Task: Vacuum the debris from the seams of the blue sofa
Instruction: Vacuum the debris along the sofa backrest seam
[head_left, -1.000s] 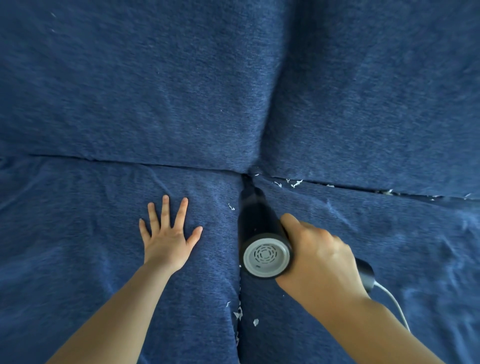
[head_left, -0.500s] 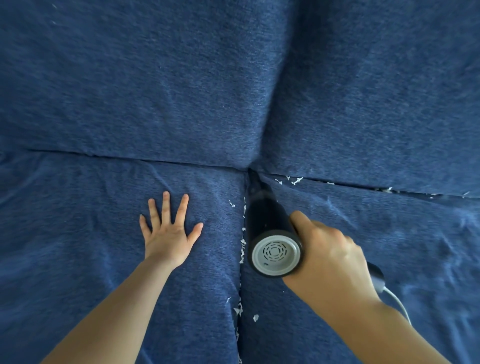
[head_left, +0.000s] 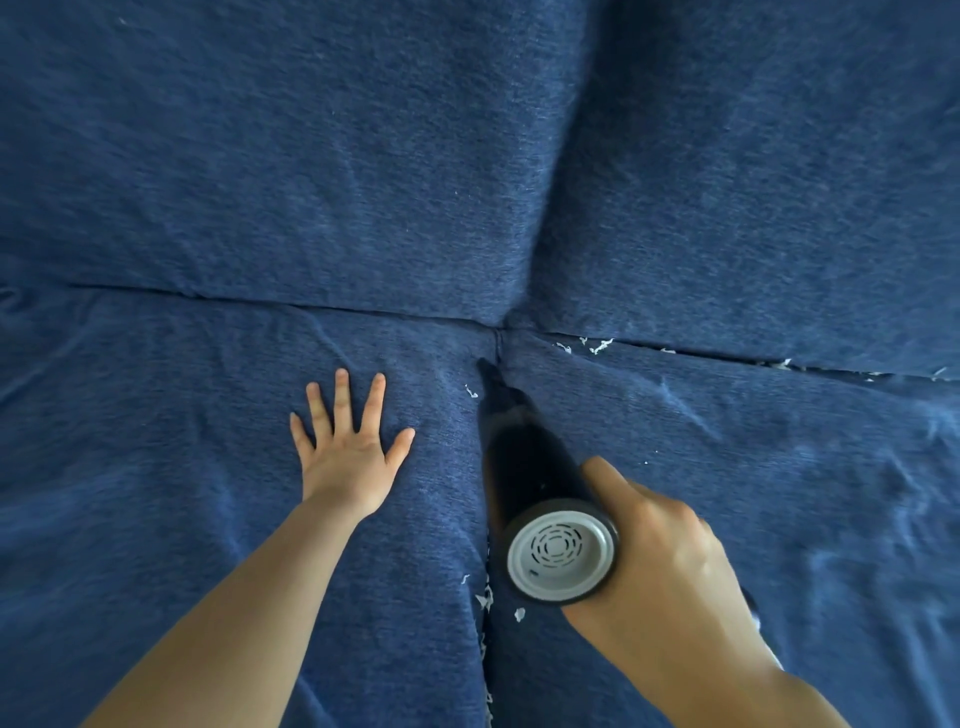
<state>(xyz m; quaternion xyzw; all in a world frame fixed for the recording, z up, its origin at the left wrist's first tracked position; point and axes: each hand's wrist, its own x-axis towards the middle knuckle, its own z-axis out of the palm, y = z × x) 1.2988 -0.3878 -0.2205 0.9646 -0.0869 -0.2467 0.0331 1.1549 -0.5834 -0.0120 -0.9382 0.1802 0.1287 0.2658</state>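
Blue sofa (head_left: 218, 171) fills the whole view: two back cushions above, two seat cushions below, four seams meeting near centre.

Handheld vacuum (head_left: 540, 499), black body with grey vented rear cap facing the camera, lies along the seam between the seat cushions. Its narrow nozzle (head_left: 491, 376) is pushed into that seam just below the junction.

Right hand (head_left: 670, 561) wraps the vacuum's handle, thumb lying along the body; hand and forearm hide the handle and most of the white cord (head_left: 756, 621).

Left hand (head_left: 345, 449) lies flat on the left seat cushion, fingers spread, holding nothing, near the vacuum but apart from it.

White debris: scraps (head_left: 592, 347) in the right back seam, more further right along it; one fleck (head_left: 470, 391) just left of the nozzle; a cluster (head_left: 485, 597) in the seat seam below the vacuum.
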